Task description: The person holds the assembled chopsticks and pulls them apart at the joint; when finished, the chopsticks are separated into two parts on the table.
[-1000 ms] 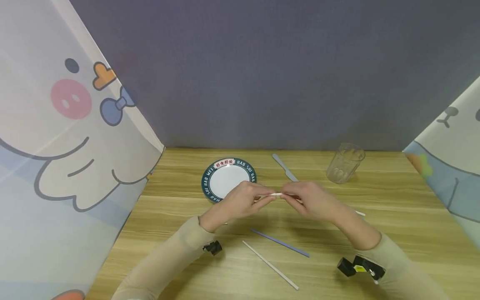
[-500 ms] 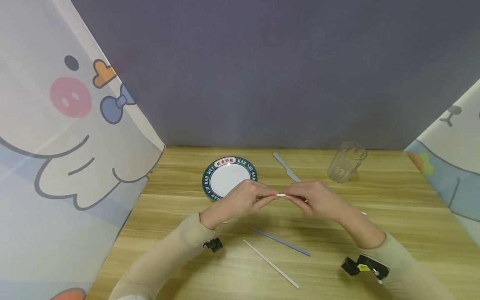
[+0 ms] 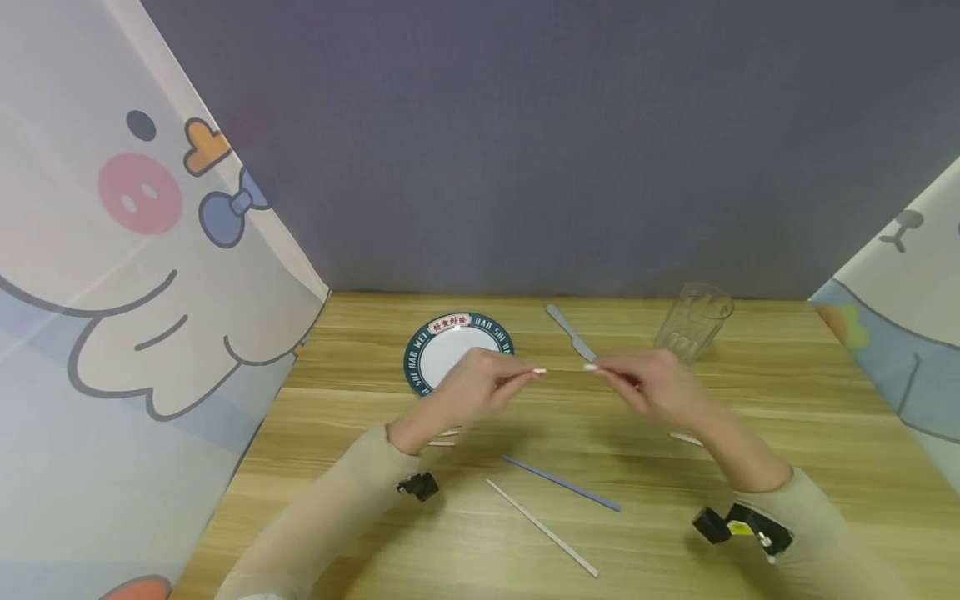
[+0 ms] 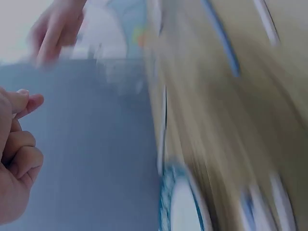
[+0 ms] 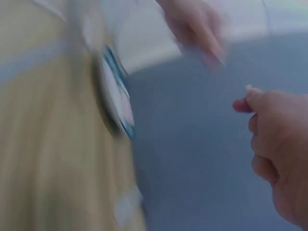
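My left hand (image 3: pixel 476 383) pinches a small white piece (image 3: pixel 540 371) between thumb and forefinger, near the plate's right side. A gap away, my right hand (image 3: pixel 660 385) pinches another small white piece (image 3: pixel 591 367) the same way, in front of the drinking glass. What may be a very thin strand runs between the two tips. Both hands are raised over the table. In the right wrist view a white tip (image 5: pixel 249 88) shows above the right fingertips. The material is too small to tell.
A green-rimmed plate (image 3: pixel 417 383), a pale knife (image 3: pixel 570 332) and a clear glass (image 3: pixel 693 321) stand at the back of the wooden table. A blue stick (image 3: pixel 561 482) and a white stick (image 3: pixel 542 527) lie in front. More white sticks (image 3: pixel 442 443) lie by the left wrist.
My hands have drawn apart and risen slightly. The white piece that was pinched between them now shows as two separate tips, one in each hand.
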{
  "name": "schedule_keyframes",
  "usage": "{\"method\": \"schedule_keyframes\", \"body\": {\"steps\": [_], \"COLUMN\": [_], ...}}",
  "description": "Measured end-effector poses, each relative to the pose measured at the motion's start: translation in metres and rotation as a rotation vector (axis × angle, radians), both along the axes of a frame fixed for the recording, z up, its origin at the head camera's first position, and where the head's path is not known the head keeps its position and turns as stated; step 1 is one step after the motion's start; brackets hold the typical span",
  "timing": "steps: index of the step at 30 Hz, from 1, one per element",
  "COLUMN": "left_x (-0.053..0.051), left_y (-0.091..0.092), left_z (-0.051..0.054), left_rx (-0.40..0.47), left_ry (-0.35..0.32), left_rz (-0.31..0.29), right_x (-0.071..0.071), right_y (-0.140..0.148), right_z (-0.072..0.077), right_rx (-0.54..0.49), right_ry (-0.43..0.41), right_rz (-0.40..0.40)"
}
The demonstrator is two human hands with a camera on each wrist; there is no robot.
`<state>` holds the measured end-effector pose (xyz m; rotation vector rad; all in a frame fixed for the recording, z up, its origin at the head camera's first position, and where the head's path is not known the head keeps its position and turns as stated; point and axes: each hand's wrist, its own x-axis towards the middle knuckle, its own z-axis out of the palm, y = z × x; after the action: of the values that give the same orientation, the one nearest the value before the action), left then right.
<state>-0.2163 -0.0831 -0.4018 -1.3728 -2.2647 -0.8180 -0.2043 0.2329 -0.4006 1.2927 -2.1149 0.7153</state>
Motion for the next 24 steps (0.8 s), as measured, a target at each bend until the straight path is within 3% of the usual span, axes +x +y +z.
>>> {"method": "schedule_keyframes", "body": {"steps": [3,6,11,15,19,21,24], "left_x": [-0.007,-0.009,-0.005,0.002,0.013,0.020,0.028], "left_y": [-0.034,-0.061,-0.077,-0.079,-0.080,-0.080,-0.081], "left_z": [-0.004,-0.010,-0.018,-0.025,-0.031,-0.035,-0.043], "left_rx": [0.092,0.146,0.132,0.061,-0.114,-0.200,-0.271], "left_ry": [0.004,-0.007,-0.064,-0.122,-0.209,-0.249,-0.305], "left_rz": [0.074,0.120,0.130,0.133,0.186,0.201,0.173], "right_x": [0.002,0.005,0.010,0.017,0.026,0.029,0.032], "right_y": [0.038,0.067,0.084,0.086,0.087,0.088,0.091], "right_z": [0.006,0.010,0.004,-0.006,-0.016,-0.021,-0.031], "right_rx": [-0.065,-0.057,-0.006,0.023,0.070,0.100,0.139], "right_ry": [0.059,0.075,0.018,-0.097,-0.226,-0.267,-0.290], "right_rz": [-0.110,-0.164,-0.161,-0.192,-0.247,-0.270,-0.294]}}
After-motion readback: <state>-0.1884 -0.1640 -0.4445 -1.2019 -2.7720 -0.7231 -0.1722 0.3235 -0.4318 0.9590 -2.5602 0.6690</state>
